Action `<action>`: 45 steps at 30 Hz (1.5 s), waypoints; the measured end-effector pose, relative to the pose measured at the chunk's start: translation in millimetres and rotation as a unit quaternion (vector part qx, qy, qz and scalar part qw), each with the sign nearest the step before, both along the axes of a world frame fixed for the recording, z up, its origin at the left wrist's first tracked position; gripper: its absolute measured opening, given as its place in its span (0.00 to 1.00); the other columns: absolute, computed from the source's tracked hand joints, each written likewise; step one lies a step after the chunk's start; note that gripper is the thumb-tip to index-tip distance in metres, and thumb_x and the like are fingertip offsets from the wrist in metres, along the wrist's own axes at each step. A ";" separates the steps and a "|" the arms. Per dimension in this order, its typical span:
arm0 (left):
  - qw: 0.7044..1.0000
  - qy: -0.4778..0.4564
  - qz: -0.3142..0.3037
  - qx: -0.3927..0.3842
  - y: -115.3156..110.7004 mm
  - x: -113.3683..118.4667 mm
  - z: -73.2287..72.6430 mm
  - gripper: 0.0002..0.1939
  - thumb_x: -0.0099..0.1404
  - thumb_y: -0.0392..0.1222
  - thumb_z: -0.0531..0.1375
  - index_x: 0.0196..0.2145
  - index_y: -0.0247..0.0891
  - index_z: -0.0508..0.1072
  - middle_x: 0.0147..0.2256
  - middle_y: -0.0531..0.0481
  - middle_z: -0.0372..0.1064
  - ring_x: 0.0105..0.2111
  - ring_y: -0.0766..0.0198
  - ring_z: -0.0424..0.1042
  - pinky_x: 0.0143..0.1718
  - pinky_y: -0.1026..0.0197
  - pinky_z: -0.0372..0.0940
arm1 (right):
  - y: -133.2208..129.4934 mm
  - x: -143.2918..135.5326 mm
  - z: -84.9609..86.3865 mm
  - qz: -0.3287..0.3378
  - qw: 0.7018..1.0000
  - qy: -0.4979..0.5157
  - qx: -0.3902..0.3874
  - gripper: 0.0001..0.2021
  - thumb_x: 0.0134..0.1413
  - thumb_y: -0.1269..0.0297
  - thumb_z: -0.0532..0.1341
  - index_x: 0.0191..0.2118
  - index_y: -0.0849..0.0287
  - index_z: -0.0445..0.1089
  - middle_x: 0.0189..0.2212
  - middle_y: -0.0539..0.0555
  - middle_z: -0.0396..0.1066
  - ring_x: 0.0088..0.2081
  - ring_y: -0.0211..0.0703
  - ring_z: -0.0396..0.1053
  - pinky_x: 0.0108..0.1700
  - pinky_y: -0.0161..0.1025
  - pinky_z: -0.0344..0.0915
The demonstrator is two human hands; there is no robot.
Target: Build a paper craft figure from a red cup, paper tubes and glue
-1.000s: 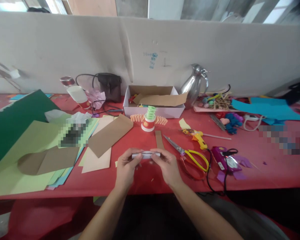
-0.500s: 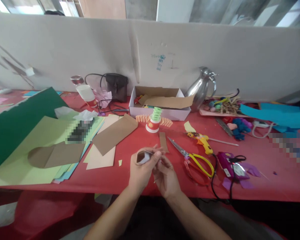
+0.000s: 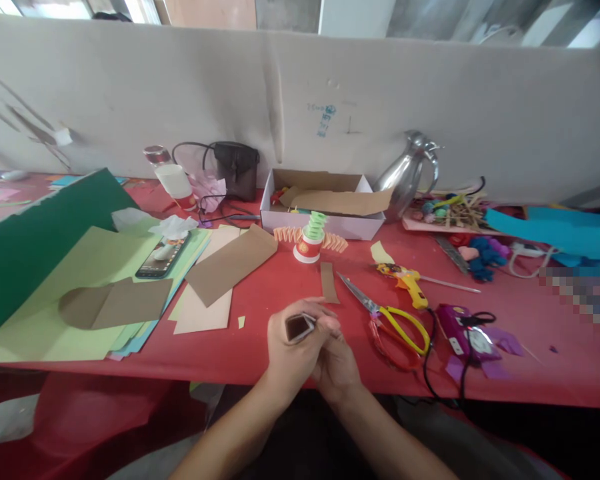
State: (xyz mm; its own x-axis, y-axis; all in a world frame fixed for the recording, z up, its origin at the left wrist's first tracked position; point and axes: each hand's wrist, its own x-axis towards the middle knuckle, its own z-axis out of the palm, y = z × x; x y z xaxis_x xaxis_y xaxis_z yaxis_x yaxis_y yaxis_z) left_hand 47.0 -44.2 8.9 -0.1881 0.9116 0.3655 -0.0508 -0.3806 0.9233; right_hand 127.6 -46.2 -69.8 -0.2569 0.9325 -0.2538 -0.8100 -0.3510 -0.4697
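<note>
In front of me, above the table's near edge, my left hand (image 3: pixel 291 353) is closed around a small folded piece of brown card (image 3: pixel 299 327) with pale edges. Its hollow end shows between thumb and fingers. My right hand (image 3: pixel 341 365) presses against the left one, fingers curled together; what lies between them is hidden. Beyond the hands stands a red and white paper cup (image 3: pixel 308 251) with a green folded-paper spring (image 3: pixel 316 225) on top and orange ones at its sides. A brown card strip (image 3: pixel 329 283) lies just past my fingers.
Scissors (image 3: pixel 404 327), a yellow glue gun (image 3: pixel 407 285) and a purple device (image 3: pixel 455 333) with a black cable lie right. Paper sheets (image 3: pixel 100 250), a phone (image 3: pixel 164 257) and brown card (image 3: pixel 233 267) are left. A white box (image 3: pixel 325 225) and metal jug (image 3: pixel 405 177) stand behind.
My hands have drawn closer together and turned slightly, with the brown card piece still in the left. My right fingers are now more tucked behind it. The view has shifted a little.
</note>
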 end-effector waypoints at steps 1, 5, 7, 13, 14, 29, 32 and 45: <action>1.000 0.001 -0.003 0.015 -0.2 0.5 0.3 0.06 0.59 0.36 0.65 0.24 0.38 0.75 0.23 0.52 0.75 0.32 0.61 0.78 0.47 0.56 0.71 | -0.6 0.5 0.9 0.003 1.000 0.003 0.003 0.20 0.38 0.65 0.76 0.41 0.55 0.76 0.37 0.50 0.79 0.41 0.43 0.77 0.46 0.37 0.73; 0.999 0.001 -0.010 0.049 -1.3 3.7 -0.1 0.08 0.61 0.37 0.64 0.24 0.38 0.74 0.23 0.52 0.74 0.30 0.61 0.76 0.49 0.52 0.70 | -2.7 1.0 5.4 0.003 1.000 0.014 0.008 0.19 0.37 0.65 0.76 0.40 0.53 0.76 0.37 0.48 0.79 0.40 0.40 0.77 0.44 0.34 0.73; 0.999 0.001 -0.014 0.050 -1.6 4.7 -1.4 0.08 0.62 0.37 0.64 0.25 0.38 0.74 0.23 0.52 0.73 0.31 0.60 0.76 0.50 0.49 0.69 | -3.0 1.2 7.3 0.002 1.000 0.012 0.004 0.19 0.37 0.64 0.77 0.39 0.54 0.76 0.36 0.48 0.79 0.38 0.39 0.77 0.44 0.33 0.73; 0.997 0.044 -0.041 0.040 0.9 -1.5 2.8 0.07 0.58 0.39 0.68 0.25 0.37 0.75 0.27 0.48 0.76 0.33 0.58 0.77 0.51 0.48 0.68 | 2.1 2.0 10.8 0.041 0.999 0.036 0.003 0.19 0.36 0.60 0.77 0.37 0.55 0.75 0.33 0.46 0.77 0.38 0.37 0.75 0.42 0.31 0.72; 0.997 0.054 -0.048 0.040 1.4 -3.3 5.5 0.07 0.55 0.39 0.70 0.25 0.38 0.75 0.29 0.48 0.77 0.33 0.57 0.77 0.52 0.48 0.67 | 2.9 1.9 11.6 0.045 0.998 0.038 0.009 0.18 0.37 0.60 0.77 0.37 0.54 0.75 0.34 0.46 0.76 0.38 0.37 0.75 0.42 0.31 0.72; 0.994 0.094 0.045 -0.014 -3.0 3.3 8.6 0.14 0.58 0.36 0.64 0.17 0.39 0.72 0.19 0.52 0.70 0.28 0.61 0.75 0.37 0.59 0.72 | 1.9 -4.6 -0.7 0.044 0.999 0.005 0.028 0.11 0.46 0.63 0.71 0.37 0.55 0.74 0.28 0.48 0.74 0.36 0.43 0.75 0.41 0.39 0.74; 0.996 0.089 -0.001 0.011 -0.6 0.7 12.0 0.15 0.60 0.36 0.64 0.17 0.40 0.70 0.17 0.55 0.68 0.21 0.66 0.70 0.45 0.54 0.71 | 2.2 -4.5 3.1 0.051 0.998 0.016 0.027 0.10 0.47 0.63 0.71 0.36 0.56 0.74 0.30 0.48 0.75 0.35 0.40 0.74 0.40 0.37 0.73; 0.994 0.107 -0.020 -0.002 12.3 -1.6 14.5 0.17 0.59 0.33 0.62 0.16 0.39 0.62 0.19 0.55 0.63 0.23 0.66 0.67 0.32 0.61 0.68 | 10.1 -1.5 16.4 0.071 0.997 0.033 0.021 0.14 0.48 0.65 0.72 0.43 0.57 0.76 0.40 0.50 0.78 0.43 0.39 0.75 0.49 0.33 0.70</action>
State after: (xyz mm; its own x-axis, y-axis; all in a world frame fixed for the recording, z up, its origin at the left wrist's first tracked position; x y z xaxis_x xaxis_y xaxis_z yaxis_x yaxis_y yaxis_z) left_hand 45.4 -31.8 23.4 -0.0705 0.9186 0.3888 0.1319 -0.3777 0.9165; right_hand 126.1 -36.2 -53.5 -0.4018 0.8951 -0.1931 -0.7830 -0.4452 -0.4343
